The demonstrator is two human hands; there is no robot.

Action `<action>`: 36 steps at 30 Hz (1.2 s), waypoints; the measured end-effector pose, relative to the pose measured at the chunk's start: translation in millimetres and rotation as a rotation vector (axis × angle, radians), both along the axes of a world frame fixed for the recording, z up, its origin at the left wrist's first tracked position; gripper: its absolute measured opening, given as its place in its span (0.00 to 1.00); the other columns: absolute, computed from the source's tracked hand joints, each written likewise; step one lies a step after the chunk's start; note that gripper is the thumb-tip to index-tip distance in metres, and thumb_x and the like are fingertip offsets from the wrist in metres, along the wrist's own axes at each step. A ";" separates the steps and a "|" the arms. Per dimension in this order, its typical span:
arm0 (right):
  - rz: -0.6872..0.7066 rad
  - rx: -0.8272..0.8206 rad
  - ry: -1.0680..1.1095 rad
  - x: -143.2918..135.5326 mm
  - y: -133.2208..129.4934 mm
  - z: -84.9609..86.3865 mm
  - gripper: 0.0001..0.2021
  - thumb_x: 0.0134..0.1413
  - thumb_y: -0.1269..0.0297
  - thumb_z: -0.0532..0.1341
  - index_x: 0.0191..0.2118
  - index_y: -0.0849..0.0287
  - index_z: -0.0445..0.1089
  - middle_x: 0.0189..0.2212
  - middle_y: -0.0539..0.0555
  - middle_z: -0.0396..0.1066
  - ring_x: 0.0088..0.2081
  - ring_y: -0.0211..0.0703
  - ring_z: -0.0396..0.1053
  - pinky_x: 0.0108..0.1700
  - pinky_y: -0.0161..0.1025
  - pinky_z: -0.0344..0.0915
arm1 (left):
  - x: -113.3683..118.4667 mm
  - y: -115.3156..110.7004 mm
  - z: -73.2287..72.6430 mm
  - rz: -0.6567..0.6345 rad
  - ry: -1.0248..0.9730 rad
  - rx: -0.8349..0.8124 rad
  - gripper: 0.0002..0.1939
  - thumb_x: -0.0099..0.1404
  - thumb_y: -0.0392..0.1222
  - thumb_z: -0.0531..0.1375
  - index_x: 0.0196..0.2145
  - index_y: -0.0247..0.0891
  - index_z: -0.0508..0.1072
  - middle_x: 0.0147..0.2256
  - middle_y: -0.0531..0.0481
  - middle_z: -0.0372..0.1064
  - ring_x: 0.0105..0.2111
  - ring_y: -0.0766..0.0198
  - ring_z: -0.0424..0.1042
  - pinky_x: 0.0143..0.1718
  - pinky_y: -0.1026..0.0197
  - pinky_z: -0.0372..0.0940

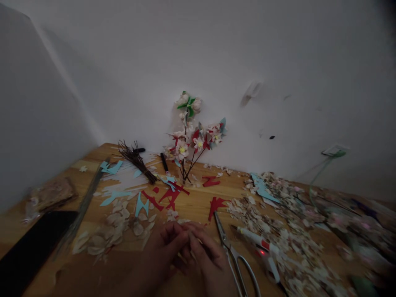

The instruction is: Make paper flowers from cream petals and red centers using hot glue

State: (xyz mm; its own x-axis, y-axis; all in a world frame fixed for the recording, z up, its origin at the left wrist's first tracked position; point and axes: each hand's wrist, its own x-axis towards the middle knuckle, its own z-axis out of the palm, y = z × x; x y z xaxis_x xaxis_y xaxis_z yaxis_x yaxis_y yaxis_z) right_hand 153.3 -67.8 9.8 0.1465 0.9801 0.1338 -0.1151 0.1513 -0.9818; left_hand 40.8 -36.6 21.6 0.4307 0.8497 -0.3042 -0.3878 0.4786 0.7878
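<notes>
My left hand (167, 249) and my right hand (206, 249) meet low in the middle, thumbs and fingertips pinched together. Whatever sits between the fingertips is too small and dim to make out. Just right of my right hand lie metal scissors (228, 243), their blades pointing away from me. Beyond them rests a white glue gun (261, 244) with a lit red light. Pale petals (113, 225) are heaped to the left of my left hand. Red paper scraps (170, 198) and a blue scrap (142, 205) lie beyond my fingers.
Flowering stems (193, 144) stand against the wall. A twig bundle (136, 161) lies behind the scraps. On the left are a dark flat phone-like slab (37, 247) and a plastic-wrapped packet (54, 194). Dried petals (287, 235) cover the right side of the wooden table (198, 206).
</notes>
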 end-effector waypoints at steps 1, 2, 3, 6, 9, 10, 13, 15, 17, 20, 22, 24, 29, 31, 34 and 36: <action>-0.006 0.009 0.023 -1.3 0.2 -2.0 0.11 0.49 0.53 0.63 0.36 0.49 0.77 0.42 0.55 0.74 0.45 0.49 0.69 0.49 0.45 0.64 | -0.4 -0.3 0.2 0.015 -0.011 0.003 0.23 0.38 0.57 0.69 0.17 0.36 0.65 0.12 0.59 0.67 0.11 0.73 0.63 0.10 0.73 0.55; -0.006 0.019 0.046 -2.4 0.3 -3.8 0.10 0.49 0.53 0.63 0.37 0.48 0.77 0.42 0.54 0.73 0.46 0.48 0.69 0.50 0.44 0.63 | -0.7 -0.6 0.5 0.032 -0.017 0.009 0.22 0.38 0.56 0.69 0.17 0.36 0.65 0.13 0.59 0.67 0.12 0.73 0.64 0.11 0.73 0.57; -0.009 0.029 0.070 -3.5 0.1 -5.4 0.10 0.49 0.54 0.63 0.37 0.47 0.77 0.42 0.54 0.73 0.45 0.48 0.69 0.49 0.44 0.64 | -0.8 -1.0 0.8 0.056 -0.022 0.015 0.22 0.38 0.55 0.70 0.17 0.36 0.66 0.13 0.59 0.67 0.13 0.74 0.65 0.12 0.73 0.58; -0.023 0.046 0.128 -6.8 -1.7 -10.1 0.09 0.50 0.56 0.63 0.38 0.46 0.76 0.41 0.53 0.73 0.45 0.46 0.68 0.48 0.42 0.65 | 0.0 -3.0 1.7 0.119 -0.029 0.037 0.20 0.39 0.52 0.71 0.17 0.35 0.67 0.14 0.59 0.68 0.15 0.74 0.65 0.16 0.74 0.60; -0.044 0.029 0.148 -10.6 -4.3 -12.6 0.08 0.50 0.56 0.63 0.37 0.47 0.76 0.42 0.52 0.71 0.47 0.47 0.67 0.48 0.41 0.65 | 2.1 -6.2 1.7 0.156 -0.053 0.050 0.19 0.40 0.50 0.71 0.18 0.35 0.68 0.16 0.59 0.69 0.17 0.73 0.67 0.19 0.73 0.61; -0.044 0.017 0.150 -12.0 -4.9 -12.1 0.08 0.50 0.56 0.63 0.37 0.47 0.76 0.42 0.52 0.71 0.46 0.47 0.67 0.47 0.41 0.65 | 2.8 -7.4 1.6 0.171 -0.059 0.054 0.19 0.40 0.50 0.71 0.17 0.35 0.69 0.16 0.59 0.69 0.18 0.73 0.67 0.19 0.73 0.61; -0.049 0.007 0.144 -15.9 -5.4 -8.2 0.06 0.50 0.56 0.62 0.33 0.50 0.75 0.37 0.51 0.71 0.41 0.45 0.69 0.45 0.43 0.66 | 3.9 -9.9 1.5 0.228 -0.025 0.061 0.19 0.38 0.50 0.71 0.16 0.35 0.68 0.15 0.59 0.66 0.18 0.73 0.64 0.19 0.73 0.60; -0.048 0.012 0.123 -17.6 -4.4 -6.7 0.06 0.51 0.56 0.62 0.31 0.50 0.74 0.33 0.50 0.70 0.39 0.44 0.69 0.46 0.43 0.66 | 3.4 -10.0 1.3 0.258 0.024 0.076 0.19 0.38 0.51 0.71 0.15 0.35 0.68 0.15 0.59 0.65 0.18 0.73 0.63 0.19 0.72 0.59; -0.034 -0.032 0.102 -18.4 -2.7 -8.3 0.07 0.51 0.56 0.62 0.33 0.49 0.75 0.37 0.51 0.70 0.41 0.46 0.68 0.46 0.43 0.66 | 2.3 -8.7 0.7 0.271 0.051 0.091 0.19 0.39 0.52 0.70 0.17 0.35 0.70 0.16 0.57 0.67 0.19 0.71 0.64 0.20 0.71 0.61; -0.021 -0.118 0.116 -19.1 -0.5 -14.6 0.11 0.51 0.53 0.61 0.39 0.48 0.74 0.45 0.54 0.68 0.47 0.50 0.65 0.45 0.44 0.67 | 0.9 -5.7 -1.0 0.250 0.050 0.075 0.18 0.39 0.53 0.70 0.18 0.36 0.71 0.18 0.56 0.68 0.20 0.69 0.66 0.20 0.69 0.63; -0.019 -0.124 0.150 -20.2 0.5 -18.3 0.12 0.51 0.51 0.60 0.40 0.47 0.74 0.46 0.53 0.67 0.48 0.49 0.65 0.47 0.44 0.66 | 1.2 -4.0 -1.9 0.244 0.047 0.057 0.18 0.39 0.53 0.70 0.18 0.36 0.71 0.17 0.56 0.68 0.19 0.69 0.66 0.20 0.69 0.63; -0.020 -0.107 0.172 -22.0 1.3 -20.2 0.12 0.52 0.51 0.59 0.40 0.46 0.73 0.44 0.51 0.68 0.47 0.48 0.65 0.49 0.44 0.64 | 2.5 -3.1 -2.4 0.256 0.042 0.056 0.19 0.38 0.53 0.70 0.17 0.35 0.71 0.17 0.57 0.67 0.19 0.69 0.66 0.20 0.69 0.63; -0.069 -0.097 0.155 -26.8 2.8 -18.0 0.10 0.52 0.52 0.59 0.38 0.47 0.73 0.40 0.49 0.69 0.46 0.45 0.66 0.47 0.39 0.65 | 5.6 -3.1 -2.3 0.290 0.043 0.058 0.19 0.37 0.53 0.70 0.16 0.36 0.70 0.15 0.58 0.66 0.18 0.70 0.64 0.19 0.70 0.62; -0.068 -0.106 0.155 -28.6 3.5 -14.4 0.10 0.53 0.52 0.59 0.37 0.49 0.72 0.39 0.49 0.69 0.43 0.44 0.67 0.43 0.36 0.67 | 6.1 -3.5 -2.1 0.307 0.046 0.058 0.18 0.38 0.52 0.70 0.17 0.36 0.70 0.15 0.58 0.67 0.18 0.70 0.65 0.20 0.70 0.62; -0.086 -0.122 0.134 -31.0 5.1 -6.8 0.10 0.52 0.53 0.59 0.36 0.50 0.72 0.36 0.49 0.70 0.40 0.41 0.68 0.42 0.33 0.67 | 6.2 -3.7 -2.3 0.339 0.041 0.060 0.18 0.38 0.51 0.71 0.16 0.36 0.70 0.16 0.58 0.67 0.18 0.70 0.65 0.20 0.69 0.62; -0.113 -0.120 0.126 -32.1 6.2 -2.1 0.10 0.50 0.52 0.61 0.33 0.51 0.73 0.33 0.48 0.71 0.39 0.40 0.68 0.42 0.32 0.66 | 5.6 -3.4 -3.1 0.348 0.043 0.071 0.18 0.37 0.50 0.71 0.16 0.36 0.70 0.16 0.58 0.67 0.18 0.70 0.65 0.20 0.69 0.62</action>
